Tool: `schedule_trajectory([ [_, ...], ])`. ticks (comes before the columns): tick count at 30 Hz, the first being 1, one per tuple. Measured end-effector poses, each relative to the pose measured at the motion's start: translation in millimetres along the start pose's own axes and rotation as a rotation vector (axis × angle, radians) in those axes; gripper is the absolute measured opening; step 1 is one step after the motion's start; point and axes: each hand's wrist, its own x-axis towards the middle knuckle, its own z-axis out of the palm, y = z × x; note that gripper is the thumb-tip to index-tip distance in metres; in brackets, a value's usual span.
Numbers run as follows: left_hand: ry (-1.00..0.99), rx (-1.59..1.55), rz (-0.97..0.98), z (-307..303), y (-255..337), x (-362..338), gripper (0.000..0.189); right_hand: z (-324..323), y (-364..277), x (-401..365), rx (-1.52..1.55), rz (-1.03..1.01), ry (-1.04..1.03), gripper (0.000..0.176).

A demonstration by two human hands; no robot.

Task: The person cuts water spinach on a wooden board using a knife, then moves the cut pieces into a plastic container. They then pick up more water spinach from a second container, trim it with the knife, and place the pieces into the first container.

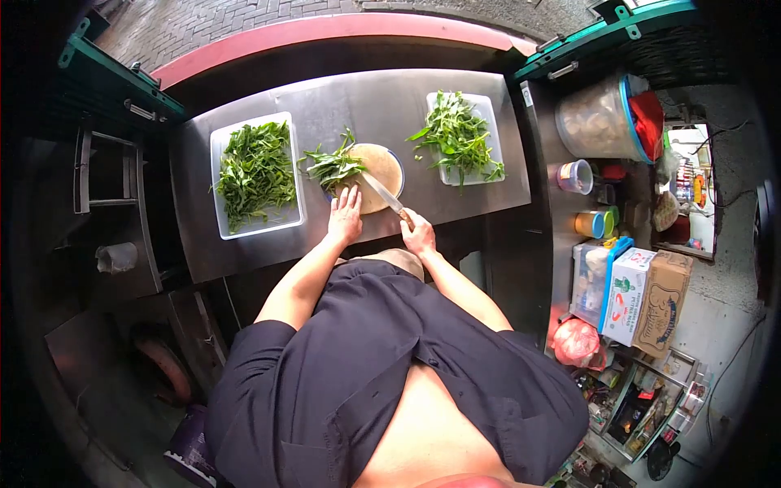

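A knife (381, 189) is gripped by its handle in my right hand (418, 233), the blade slanting up and left over a round cutting board (381, 163). A bunch of leafy greens (333, 167) lies across the board's left side, its leaves hanging past the edge, with the knife tip beside it. My left hand (346, 215) lies at the board's lower left edge, fingers stretched forward, fingertips right at the near end of the greens.
On the metal table (342, 98), a white tray (300, 207) of greens stands left and a smaller white tray (498, 138) of greens right. Along the right are a large clear tub (594, 122), small jars (574, 176), a lidded box (589, 281) and a cardboard carton (663, 301).
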Motion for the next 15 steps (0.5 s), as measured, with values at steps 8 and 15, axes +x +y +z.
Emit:
schedule_trajectory([
  [8, -0.034, 0.043, 0.225, 6, 25, 8, 0.081, -15, 50, -17, 0.043, 0.147, 0.200, 0.036],
  [15, -0.067, 0.149, 0.159, 8, 45, 29, 0.077, -22, 53, -12, 0.131, 0.201, 0.194, 0.036],
])
